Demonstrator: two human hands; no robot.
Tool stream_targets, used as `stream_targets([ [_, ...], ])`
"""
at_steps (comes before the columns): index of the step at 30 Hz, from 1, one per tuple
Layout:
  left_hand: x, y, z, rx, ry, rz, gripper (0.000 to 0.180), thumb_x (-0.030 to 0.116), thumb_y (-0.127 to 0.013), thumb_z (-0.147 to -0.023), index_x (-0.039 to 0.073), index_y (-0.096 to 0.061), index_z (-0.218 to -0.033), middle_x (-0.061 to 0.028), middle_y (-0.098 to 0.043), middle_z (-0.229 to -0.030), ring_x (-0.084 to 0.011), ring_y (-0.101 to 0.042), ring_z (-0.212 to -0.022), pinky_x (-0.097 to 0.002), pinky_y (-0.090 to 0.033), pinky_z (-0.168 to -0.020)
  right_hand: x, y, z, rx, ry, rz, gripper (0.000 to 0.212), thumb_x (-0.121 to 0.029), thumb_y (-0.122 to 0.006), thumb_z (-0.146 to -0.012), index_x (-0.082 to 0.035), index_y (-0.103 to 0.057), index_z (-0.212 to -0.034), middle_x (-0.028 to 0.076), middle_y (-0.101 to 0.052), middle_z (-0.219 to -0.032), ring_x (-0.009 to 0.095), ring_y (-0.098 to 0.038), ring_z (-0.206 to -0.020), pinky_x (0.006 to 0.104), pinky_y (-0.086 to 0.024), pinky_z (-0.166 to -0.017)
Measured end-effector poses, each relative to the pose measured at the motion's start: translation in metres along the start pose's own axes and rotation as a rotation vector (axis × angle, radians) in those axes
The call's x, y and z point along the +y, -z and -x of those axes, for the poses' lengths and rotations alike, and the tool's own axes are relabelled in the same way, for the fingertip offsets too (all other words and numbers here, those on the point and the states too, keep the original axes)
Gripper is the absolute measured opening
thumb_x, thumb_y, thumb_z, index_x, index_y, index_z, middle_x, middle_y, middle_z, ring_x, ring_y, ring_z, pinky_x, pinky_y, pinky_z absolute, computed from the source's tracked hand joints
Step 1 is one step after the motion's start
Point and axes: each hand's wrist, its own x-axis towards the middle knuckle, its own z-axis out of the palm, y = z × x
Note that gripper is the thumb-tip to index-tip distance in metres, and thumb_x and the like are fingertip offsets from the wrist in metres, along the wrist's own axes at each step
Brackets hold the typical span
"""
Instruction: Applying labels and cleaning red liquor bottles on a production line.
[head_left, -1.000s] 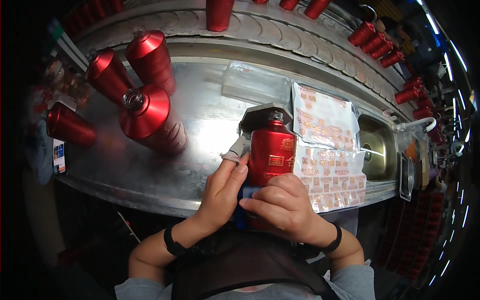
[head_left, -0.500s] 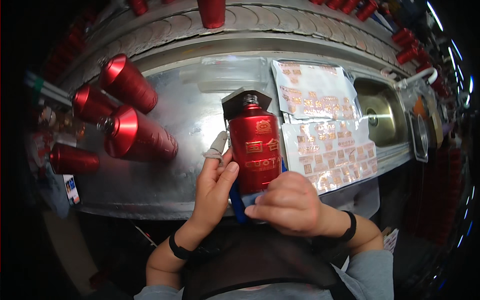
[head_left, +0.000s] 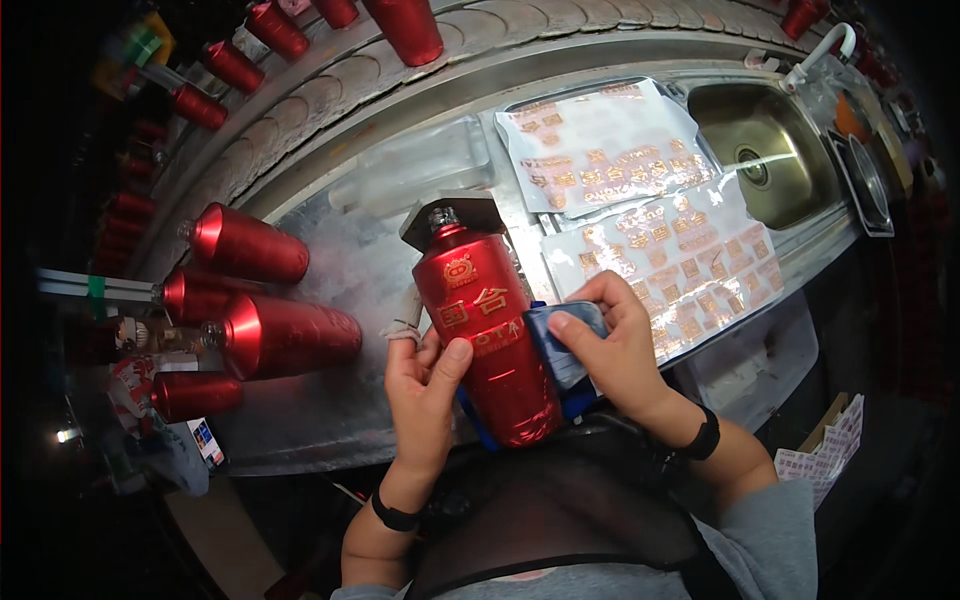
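Note:
A glossy red bottle (head_left: 485, 345) with gold lettering and a bare threaded neck lies tilted in front of me. It rests in a blue holder (head_left: 578, 402), with a dark angled plate (head_left: 478, 214) behind its neck. On its left side, my left hand (head_left: 423, 395) is wrapped round the body, thumb on the front and a pale finger cover on one finger. My right hand (head_left: 625, 350) pinches a folded blue-grey pad (head_left: 568, 345) at the bottle's right side, against or very near the lettering.
Several red bottles (head_left: 290, 337) lie on the metal worktop (head_left: 330, 420) at left. Two white transfer sheets (head_left: 655, 262) with gold prints are at right, before a sink (head_left: 760, 165). Beyond the worktop, a conveyor (head_left: 540, 22) carries more red bottles. A clear plastic tray (head_left: 425, 165) sits behind the plate.
My right hand has moved from the bottle's lower end up along its right side, bringing the pad into plain sight. My left hand keeps its hold. The whole view has turned and shifted.

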Motion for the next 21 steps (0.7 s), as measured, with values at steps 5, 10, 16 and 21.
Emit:
stream_targets([
  [5, 0.002, 0.0, 0.0, 0.02, 0.007, 0.029, 0.064, 0.02, -0.064, -0.092, -0.001, -0.034, -0.145, -0.0117, -0.056, -0.133, -0.0185, -0.057, -0.119, -0.0335, -0.042, -0.104, -0.011, -0.005, 0.004, 0.056, -0.029, -0.069, 0.019, -0.004, -0.069, -0.087, -0.002, -0.052, -0.095, 0.004, -0.061, -0.085, 0.005, -0.057, -0.077, 0.023, -0.048, -0.067],
  [10, 0.001, 0.0, -0.002, 0.02, 0.004, 0.001, 0.064, 0.022, -0.064, -0.092, -0.001, -0.036, -0.145, -0.0108, -0.055, -0.135, -0.0186, -0.056, -0.121, -0.0337, -0.041, -0.105, 0.0, 0.004, -0.01, -0.054, 0.009, 0.037, 0.021, -0.006, -0.071, -0.087, -0.002, -0.052, -0.096, 0.004, -0.063, -0.085, 0.006, -0.059, -0.078, 0.0224, -0.049, -0.068],
  [16, -0.001, 0.006, 0.0, 0.001, 0.005, 0.058, 0.065, 0.02, -0.063, -0.093, -0.001, -0.033, -0.147, -0.0123, -0.049, -0.141, -0.0198, -0.05, -0.127, -0.0336, -0.038, -0.107, -0.017, -0.011, -0.007, -0.116, 0.108, -0.126, 0.021, -0.004, -0.07, -0.086, -0.002, -0.052, -0.097, 0.004, -0.062, -0.083, 0.006, -0.058, -0.078, 0.0248, -0.049, -0.066],
  [21, -0.016, 0.008, 0.007, -0.005, -0.363, -0.446, 0.06, 0.024, -0.063, -0.095, -0.001, -0.041, -0.145, -0.025, -0.027, -0.155, -0.0307, -0.036, -0.139, -0.0406, -0.024, -0.116, 0.008, 0.013, -0.021, 0.022, 0.004, 0.095, 0.021, -0.004, -0.071, -0.085, -0.003, -0.052, -0.095, 0.002, -0.06, -0.081, 0.005, -0.056, -0.076, 0.0218, -0.046, -0.064],
])
